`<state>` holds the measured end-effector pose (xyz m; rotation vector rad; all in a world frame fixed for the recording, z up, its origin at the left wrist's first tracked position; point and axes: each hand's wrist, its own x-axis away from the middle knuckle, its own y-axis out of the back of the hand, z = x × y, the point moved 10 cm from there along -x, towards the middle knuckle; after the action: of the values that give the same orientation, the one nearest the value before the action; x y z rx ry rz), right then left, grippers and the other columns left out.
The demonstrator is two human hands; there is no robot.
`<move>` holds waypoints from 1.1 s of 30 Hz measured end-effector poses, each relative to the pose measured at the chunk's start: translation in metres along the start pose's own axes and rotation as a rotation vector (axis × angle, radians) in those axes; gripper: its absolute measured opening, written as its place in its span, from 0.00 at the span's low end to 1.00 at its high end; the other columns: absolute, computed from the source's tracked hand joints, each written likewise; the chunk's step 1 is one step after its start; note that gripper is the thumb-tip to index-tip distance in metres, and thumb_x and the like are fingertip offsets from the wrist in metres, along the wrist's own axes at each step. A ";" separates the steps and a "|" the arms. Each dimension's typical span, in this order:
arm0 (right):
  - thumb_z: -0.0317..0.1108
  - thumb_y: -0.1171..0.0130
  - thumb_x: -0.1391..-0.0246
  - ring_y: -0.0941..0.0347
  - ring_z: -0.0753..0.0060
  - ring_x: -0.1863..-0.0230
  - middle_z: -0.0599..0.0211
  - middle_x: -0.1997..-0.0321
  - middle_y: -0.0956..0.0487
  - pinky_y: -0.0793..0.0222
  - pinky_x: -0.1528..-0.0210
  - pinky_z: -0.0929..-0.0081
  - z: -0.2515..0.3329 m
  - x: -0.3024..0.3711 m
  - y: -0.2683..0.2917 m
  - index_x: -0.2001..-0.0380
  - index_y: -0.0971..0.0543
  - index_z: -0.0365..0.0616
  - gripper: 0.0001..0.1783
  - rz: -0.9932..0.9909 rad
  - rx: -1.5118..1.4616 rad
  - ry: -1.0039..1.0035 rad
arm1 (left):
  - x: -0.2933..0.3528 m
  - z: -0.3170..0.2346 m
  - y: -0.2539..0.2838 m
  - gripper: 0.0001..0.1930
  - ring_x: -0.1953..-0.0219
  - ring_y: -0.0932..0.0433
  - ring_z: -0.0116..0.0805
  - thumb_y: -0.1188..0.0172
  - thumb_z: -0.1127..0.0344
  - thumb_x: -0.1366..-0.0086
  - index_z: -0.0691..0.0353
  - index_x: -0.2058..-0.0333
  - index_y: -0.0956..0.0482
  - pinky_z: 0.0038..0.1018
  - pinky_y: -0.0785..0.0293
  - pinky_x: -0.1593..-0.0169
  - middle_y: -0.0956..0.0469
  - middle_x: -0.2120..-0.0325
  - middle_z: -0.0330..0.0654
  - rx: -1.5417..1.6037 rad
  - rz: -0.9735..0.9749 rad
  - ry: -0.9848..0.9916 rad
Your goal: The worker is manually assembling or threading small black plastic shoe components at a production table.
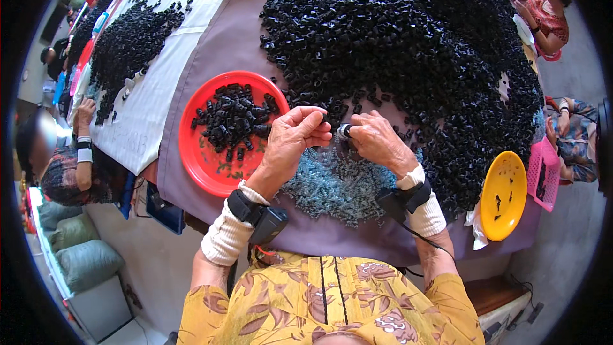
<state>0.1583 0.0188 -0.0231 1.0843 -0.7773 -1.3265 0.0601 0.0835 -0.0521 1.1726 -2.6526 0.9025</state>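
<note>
Both my hands meet over the near part of the table, their fingers almost touching. My left hand [295, 135] pinches a small black plastic part [325, 119] between thumb and fingertips. Closed too, my right hand [379, 142] has a dark, pale-edged bit at its fingertips; what it is I cannot make out. Under the hands spreads a heap of tiny clear-bluish plastic pieces [341, 188]. Beside my left hand sits a red plate [187, 134] with many short black tubular parts [233, 115] on it. Just beyond the hands lies a large pile of similar black parts [383, 32].
A yellow plate [503, 217] with a few black bits stands at the right edge, next to a pink basket [544, 172]. More black parts [137, 41] cover a white cloth [137, 134] at left. Other people sit at both sides; one person's hand [85, 113] rests by that pile.
</note>
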 end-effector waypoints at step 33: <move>0.37 0.34 0.62 0.32 0.66 0.64 0.68 0.73 0.27 0.40 0.59 0.66 -0.013 0.008 0.007 0.79 0.22 0.43 0.10 -0.116 0.102 -0.055 | 0.005 0.004 -0.010 0.12 0.65 0.21 0.36 0.48 0.68 0.35 0.68 0.56 0.29 0.32 0.22 0.59 0.23 0.66 0.48 -0.005 0.080 0.014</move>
<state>0.1735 0.0129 -0.0222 1.1931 -0.8413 -1.4326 0.0643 0.0726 -0.0490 1.0621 -2.7061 0.9118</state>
